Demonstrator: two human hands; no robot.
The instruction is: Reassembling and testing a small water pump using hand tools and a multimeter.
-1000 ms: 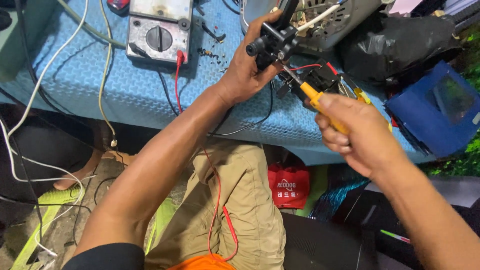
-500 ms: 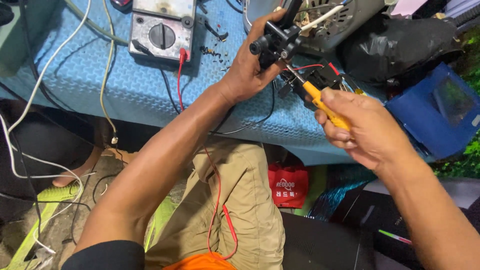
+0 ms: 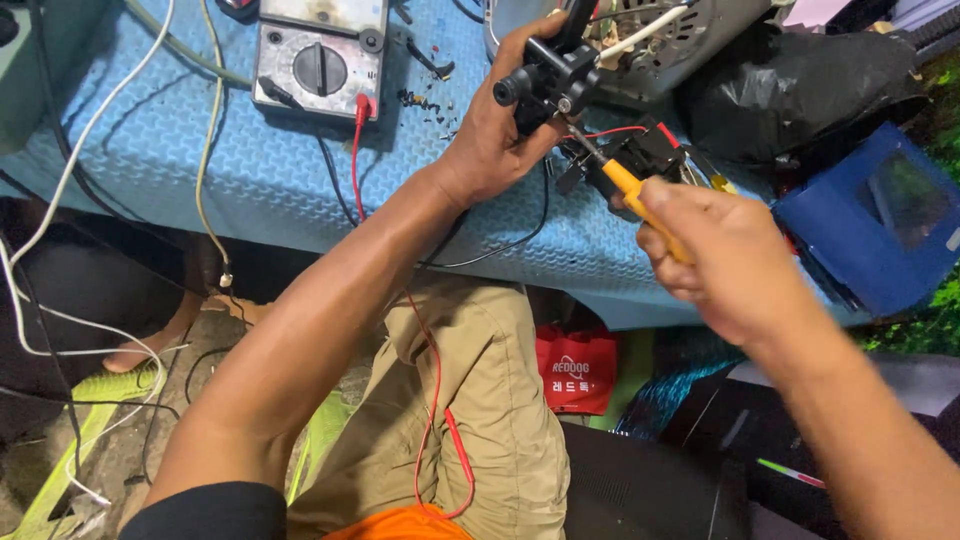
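My left hand [image 3: 497, 130] grips a small black plastic part [image 3: 545, 78] with a round knob, held above the blue table covering [image 3: 250, 180]. My right hand [image 3: 725, 250] holds a yellow-handled screwdriver [image 3: 630, 190]; its metal tip points up and left into the black part. Red and black wires [image 3: 620, 132] run from the part to a black component [image 3: 650, 155] just below it.
A grey dial multimeter [image 3: 320, 70] with red and black leads lies at the top left. A grey vented appliance housing [image 3: 660, 40], a black plastic bag [image 3: 800, 80] and a blue box [image 3: 880, 225] sit to the right. White cables hang at left.
My right hand has slid a little lower and to the right on the screwdriver while its tip stays at the black part. My left hand holds almost still.
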